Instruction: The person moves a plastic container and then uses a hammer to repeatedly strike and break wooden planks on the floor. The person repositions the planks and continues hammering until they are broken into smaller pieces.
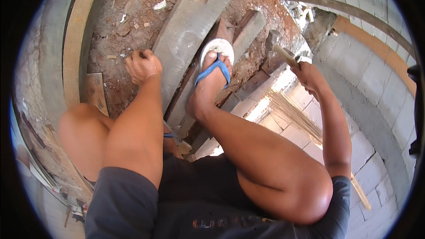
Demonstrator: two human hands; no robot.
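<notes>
My right hand [310, 77] is closed round the handle of a hammer [285, 55], raised off to the right of my foot, its metal head pointing away from me. My left hand [144, 67] is low over the reddish dirt at the left edge of a wide grey plank [183, 33]. Its fingers are curled together, and what they hold, if anything, is too small to make out. My foot, in a white flip-flop [221, 46] with blue straps, rests on the wood between the wide plank and a narrower board [250, 33].
A long upright timber [75, 40] stands at the left. Wood chips and pale scraps lie on the dirt [128, 0]. Thin sticks [296, 115] lie below my right hand, beside a grey block wall [376, 66] with a wooden strip [376, 51].
</notes>
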